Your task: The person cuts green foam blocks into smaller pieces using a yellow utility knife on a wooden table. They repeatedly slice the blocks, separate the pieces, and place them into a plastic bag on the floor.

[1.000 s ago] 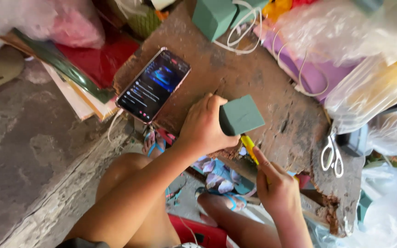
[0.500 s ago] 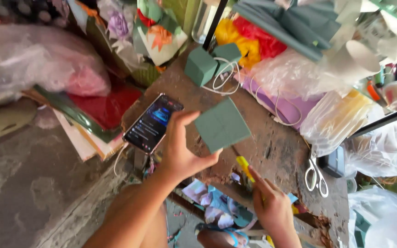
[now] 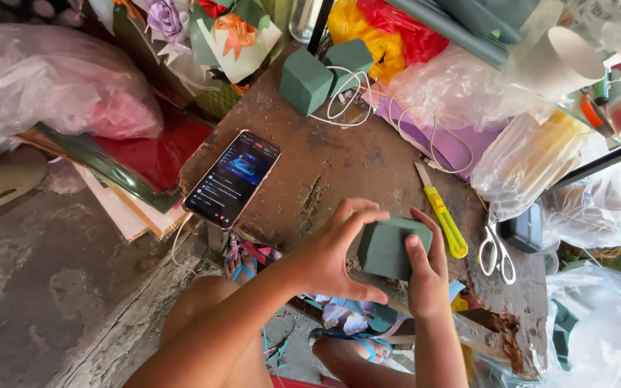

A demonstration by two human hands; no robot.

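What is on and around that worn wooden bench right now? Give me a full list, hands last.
Green floral foam block: one, dark green, held over the bench's near edge.
Green foam blocks at the back: two, dark green, far end of the bench.
Smartphone with lit screen: one, black, left edge of the bench, cable attached.
Yellow utility knife: one, yellow, blade out, right of the held block.
Scissors: one pair, white handles, right of the knife.
White cable: one, looped by the back blocks.
Worn wooden bench: one, brown.
Clear plastic bags: several, left and right sides.
Paper flowers: several, purple, orange, green, top left.
Left hand: grips the block's left side.
Right hand: grips its right side.
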